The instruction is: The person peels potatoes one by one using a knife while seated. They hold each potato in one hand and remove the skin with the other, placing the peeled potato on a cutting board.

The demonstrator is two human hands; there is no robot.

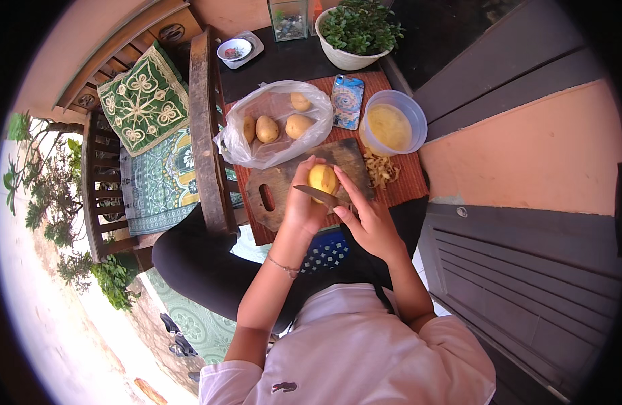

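In my left hand (306, 202) rests a potato (322, 178), mostly peeled and yellow, with a darker strip of skin on its face. My right hand (369, 223) grips a knife (316, 194), its blade lying across the lower side of the potato. The knife's handle is hidden in my fingers. Beneath both hands lies a worn wooden cutting board (285, 190) with a slot handle at its left. A heap of potato peelings (381, 169) sits by the board's right edge.
Several unpeeled potatoes (267, 129) lie in an open plastic bag (280, 157) beyond the board. A plastic tub (417, 119) holds cloudy yellowish liquid. Nearby are a patterned phone (347, 104), a potted plant (361, 30) and a small white bowl (235, 49). A wooden bench (205, 136) borders the left.
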